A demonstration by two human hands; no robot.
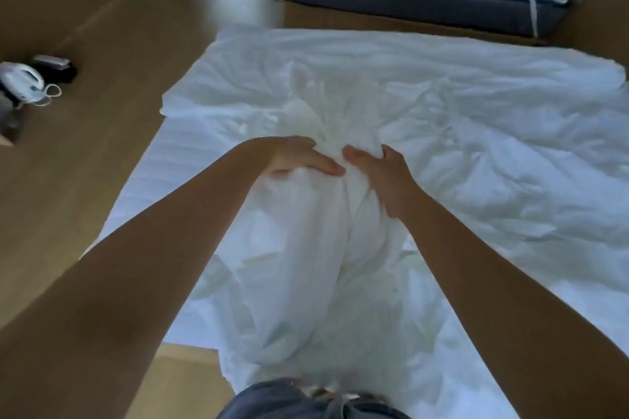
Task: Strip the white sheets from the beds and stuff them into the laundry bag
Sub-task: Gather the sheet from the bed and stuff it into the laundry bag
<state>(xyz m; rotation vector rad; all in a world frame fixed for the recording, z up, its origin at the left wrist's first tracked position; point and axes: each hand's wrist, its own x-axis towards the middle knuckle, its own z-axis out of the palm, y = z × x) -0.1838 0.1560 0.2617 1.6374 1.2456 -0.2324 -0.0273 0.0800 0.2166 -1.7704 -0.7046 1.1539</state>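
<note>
The bed (143, 187) in front of you fills most of the view, its striped mattress cover bare along the left edge. The white sheet (442, 133) lies crumpled across the far and right parts of that bed, and its middle is gathered into a tall bundle running from your waist up the bed's centre. Beyond the bed's far end, across a strip of wooden floor (102, 146), sits a second mattress (408, 0) with a dark side panel. Your left hand (292, 156) lies on top of the bundle, fingers (323, 165) straight and pressing flat on the cloth. Your right hand (381, 177), just beside it, has its fingers curled into the sheet, gripping a fold. Left of the bed, on the floor, lies a small white device (20, 82) with a cord.
</note>
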